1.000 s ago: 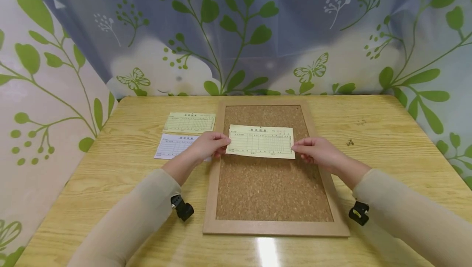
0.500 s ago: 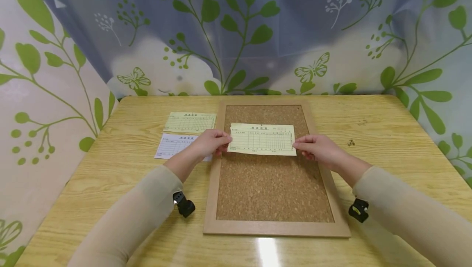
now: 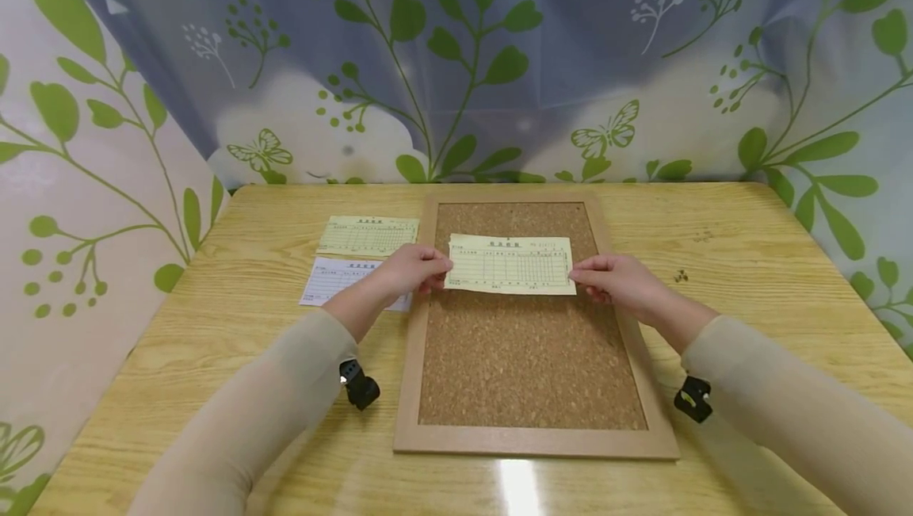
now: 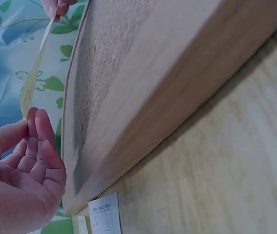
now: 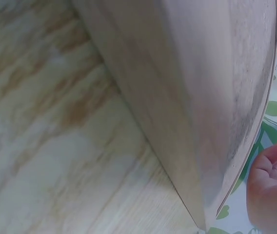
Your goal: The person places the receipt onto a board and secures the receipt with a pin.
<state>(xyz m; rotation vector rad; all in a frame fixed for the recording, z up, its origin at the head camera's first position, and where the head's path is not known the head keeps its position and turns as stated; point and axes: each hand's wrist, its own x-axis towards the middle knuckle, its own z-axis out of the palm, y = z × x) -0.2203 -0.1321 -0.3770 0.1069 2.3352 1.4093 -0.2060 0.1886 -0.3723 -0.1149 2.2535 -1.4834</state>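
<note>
A yellow printed receipt slip [image 3: 509,266] is held stretched between both hands over the upper half of a wood-framed cork board [image 3: 531,365]. My left hand [image 3: 412,269] pinches its left edge between thumb and fingers. At the right edge, my right hand [image 3: 615,284] pinches it the same way. In the left wrist view the slip [image 4: 35,78] appears nearly edge-on, raised above the cork, with the left hand [image 4: 26,175] at its near end. The right wrist view catches only part of the right hand [image 5: 275,180] beside the frame; the slip is not visible there.
Left of the board, another yellow slip [image 3: 367,235] lies on the wooden table [image 3: 749,231] above a white slip [image 3: 331,282], partly covered by the left hand. A cluster of small dark pieces [image 3: 681,276] and a fainter cluster [image 3: 703,237] lie to the right.
Both hands have shifted the yellow slip slightly up the board, away from the body, and a touch to the right. The grip at both edges is unchanged.
</note>
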